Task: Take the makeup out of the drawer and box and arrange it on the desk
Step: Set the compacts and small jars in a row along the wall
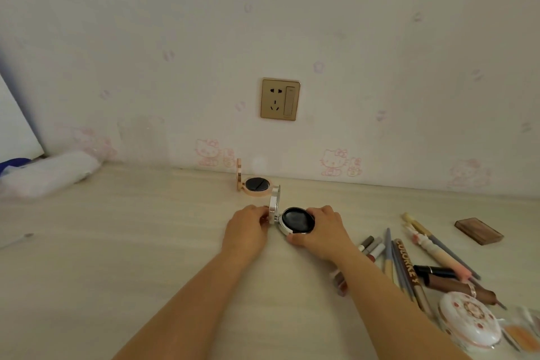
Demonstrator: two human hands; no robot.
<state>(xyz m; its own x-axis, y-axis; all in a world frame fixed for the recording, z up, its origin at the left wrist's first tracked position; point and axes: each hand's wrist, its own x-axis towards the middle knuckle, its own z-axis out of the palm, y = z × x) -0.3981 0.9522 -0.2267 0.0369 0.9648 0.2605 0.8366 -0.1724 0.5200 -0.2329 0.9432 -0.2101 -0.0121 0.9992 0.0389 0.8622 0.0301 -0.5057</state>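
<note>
— Holding what? 
— Left hand (248, 226) pinches the silver compact (295, 221) lid upright; right hand (321, 231) grips its base on the counter (146, 242), near the back edge.

— And beyond? 
— Pink compact (254, 184), open.

Pale wood-grain desk (146, 242) with two open compacts (295, 221), scattered pencils (404, 266), brown palette (479, 231), floral case (469, 320).
</note>
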